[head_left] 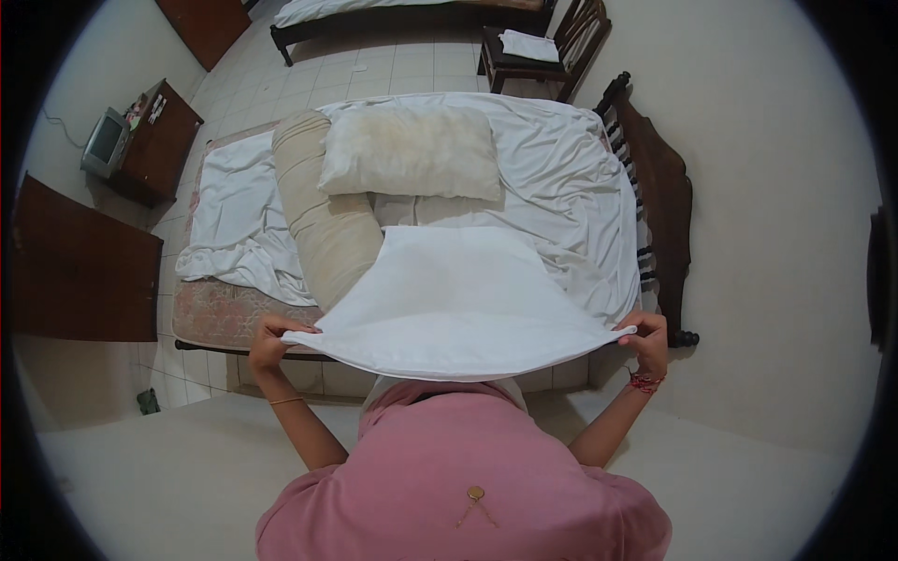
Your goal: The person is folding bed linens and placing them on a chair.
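A white pillowcase (458, 299) is stretched between my two hands, its near edge sagging in front of my waist and its far end lying toward the middle of the bed. My left hand (273, 340) pinches its near left corner. At the near right corner, my right hand (645, 340) grips the cloth between thumb and fingers. Just beyond the cloth lies a bare, off-white pillow (412, 150) with faint yellowish stains. A long beige bolster (327, 215) lies lengthwise to its left, partly under the pillow and the cloth.
A crumpled white sheet (580, 187) covers much of the bed, with its patterned mattress (224, 313) bared at left. The dark wooden headboard (664, 187) stands at right. Further off are a chair (524, 70) with folded white cloth, another bed (402, 26), and a cabinet (154, 150) beside a small television (106, 142).
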A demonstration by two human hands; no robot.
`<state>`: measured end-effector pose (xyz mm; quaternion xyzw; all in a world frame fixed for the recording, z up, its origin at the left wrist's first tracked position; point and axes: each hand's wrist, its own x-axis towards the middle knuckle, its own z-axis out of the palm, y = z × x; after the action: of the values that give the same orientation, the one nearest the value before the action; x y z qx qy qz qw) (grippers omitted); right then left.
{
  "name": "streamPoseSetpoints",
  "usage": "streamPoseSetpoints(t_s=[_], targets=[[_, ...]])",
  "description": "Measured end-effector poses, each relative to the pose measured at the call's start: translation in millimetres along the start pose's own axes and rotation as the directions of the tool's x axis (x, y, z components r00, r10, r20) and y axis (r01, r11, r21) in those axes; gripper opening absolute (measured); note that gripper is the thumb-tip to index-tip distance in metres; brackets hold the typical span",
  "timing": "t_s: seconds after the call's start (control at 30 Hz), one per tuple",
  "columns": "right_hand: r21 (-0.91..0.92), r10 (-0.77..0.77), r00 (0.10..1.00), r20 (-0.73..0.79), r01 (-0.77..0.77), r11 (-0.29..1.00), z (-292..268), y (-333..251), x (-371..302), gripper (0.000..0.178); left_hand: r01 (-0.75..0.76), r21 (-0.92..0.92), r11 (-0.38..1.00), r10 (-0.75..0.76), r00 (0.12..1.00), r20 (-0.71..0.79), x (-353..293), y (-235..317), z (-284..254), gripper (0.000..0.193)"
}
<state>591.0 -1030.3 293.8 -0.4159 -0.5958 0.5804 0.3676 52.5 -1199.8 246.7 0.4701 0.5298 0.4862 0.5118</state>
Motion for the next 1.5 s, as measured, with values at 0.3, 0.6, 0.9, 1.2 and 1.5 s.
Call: streamPoseSetpoints(t_s=[0.3,0.6,0.9,1.2,1.5], targets=[[-0.021,0.28,0.956,-0.084,-0.283,0.959,11,39,3,0.012,0.269,-0.04,0.962,-0.272,0.958,-0.094,18,-56,16,0.018],[-0.163,0.193,0.917,-0.35,-0.262,0.951,17,123,54,0.02,0.26,-0.083,0.962,-0.272,0.898,-0.344,87,-147,38,0.015],[-0.411,0.042,0.85,-0.524,-0.296,0.862,10,239,150,0.036,0.283,0.17,0.944,-0.188,0.884,-0.427,199,-230,57,0.013],[-0.365,0.046,0.721,-0.692,-0.404,0.839,14,356,225,0.038,0.119,0.338,0.933,0.165,0.695,-0.7,255,-289,90,0.023],[-0.38,0.197,0.569,-0.799,-0.73,0.567,86,397,130,0.049,0.521,0.635,0.57,0.093,0.727,-0.68,106,-359,139,0.026]])
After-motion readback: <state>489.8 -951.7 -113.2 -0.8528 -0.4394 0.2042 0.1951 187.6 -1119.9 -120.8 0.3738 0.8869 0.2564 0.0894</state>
